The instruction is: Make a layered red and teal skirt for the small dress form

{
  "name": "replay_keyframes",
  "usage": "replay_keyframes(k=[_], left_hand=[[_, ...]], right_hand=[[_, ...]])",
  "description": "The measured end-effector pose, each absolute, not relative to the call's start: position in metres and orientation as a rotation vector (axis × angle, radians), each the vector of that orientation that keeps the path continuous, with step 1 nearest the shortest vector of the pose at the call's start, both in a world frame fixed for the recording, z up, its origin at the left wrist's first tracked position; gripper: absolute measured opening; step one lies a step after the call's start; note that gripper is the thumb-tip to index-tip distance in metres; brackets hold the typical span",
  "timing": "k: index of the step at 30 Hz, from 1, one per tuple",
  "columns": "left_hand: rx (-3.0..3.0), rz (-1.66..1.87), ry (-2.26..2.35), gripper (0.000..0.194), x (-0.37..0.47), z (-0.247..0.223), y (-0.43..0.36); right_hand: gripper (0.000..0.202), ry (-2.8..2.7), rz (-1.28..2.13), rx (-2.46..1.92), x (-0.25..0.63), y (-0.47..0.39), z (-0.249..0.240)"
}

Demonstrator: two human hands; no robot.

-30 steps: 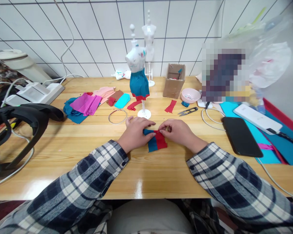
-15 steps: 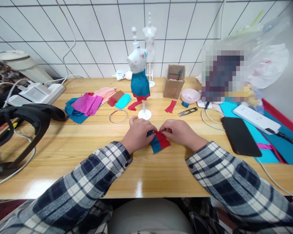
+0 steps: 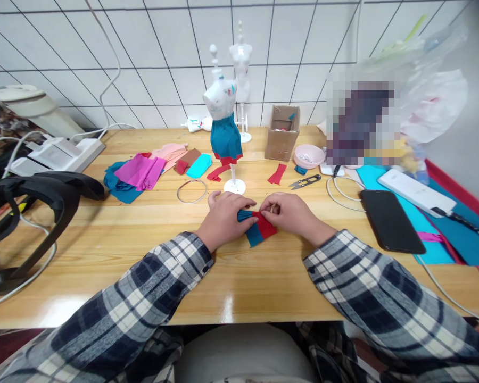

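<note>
A small piece of teal and red cloth [image 3: 266,227] lies on the table between my hands, its teal part gathered in folds near the top. My left hand [image 3: 225,219] holds the teal side, thumb pressed on the fabric and index finger stretched above the folds. With thumb and fingertips, my right hand [image 3: 289,214] pinches the red part at its upper edge. Beyond the hands stands a small white dress form [image 3: 221,98] wearing a teal skirt [image 3: 225,139] with a red hem. A wire ring [image 3: 178,194] lies to the left.
Thread snips [image 3: 305,182], a red scrap [image 3: 277,174] and a pink bowl [image 3: 309,156] are beyond my right hand, near a cardboard box [image 3: 282,135]. Cloth scraps [image 3: 143,170] and a black headset [image 3: 69,197] lie left. A phone [image 3: 391,221] rests at right.
My left index finger has lifted away from the cloth's top edge, exposing the teal folds. My right hand stays pinched on the red part. The view has shifted slightly.
</note>
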State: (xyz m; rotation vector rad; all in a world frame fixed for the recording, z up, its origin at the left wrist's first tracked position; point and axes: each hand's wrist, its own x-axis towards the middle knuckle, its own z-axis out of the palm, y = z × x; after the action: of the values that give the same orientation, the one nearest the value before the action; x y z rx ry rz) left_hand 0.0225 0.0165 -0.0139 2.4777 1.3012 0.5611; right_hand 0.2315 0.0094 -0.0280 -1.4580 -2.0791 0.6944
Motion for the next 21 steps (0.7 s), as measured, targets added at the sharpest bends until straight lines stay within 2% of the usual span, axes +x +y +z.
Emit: replay_keyframes(k=[3,21], left_hand=[[2.471,0.547,1.334,0.013,0.0253,-0.0164,0.0207],[2.355,0.525,1.357,0.019,0.0262,-0.0187,0.0268]], right_hand=[[0.009,-2.074,0.642,-1.493,0.2300,0.0105,-0.0275],[0.009,-2.041,0.609,-1.501,0.2295,0.0142,-0.0320]])
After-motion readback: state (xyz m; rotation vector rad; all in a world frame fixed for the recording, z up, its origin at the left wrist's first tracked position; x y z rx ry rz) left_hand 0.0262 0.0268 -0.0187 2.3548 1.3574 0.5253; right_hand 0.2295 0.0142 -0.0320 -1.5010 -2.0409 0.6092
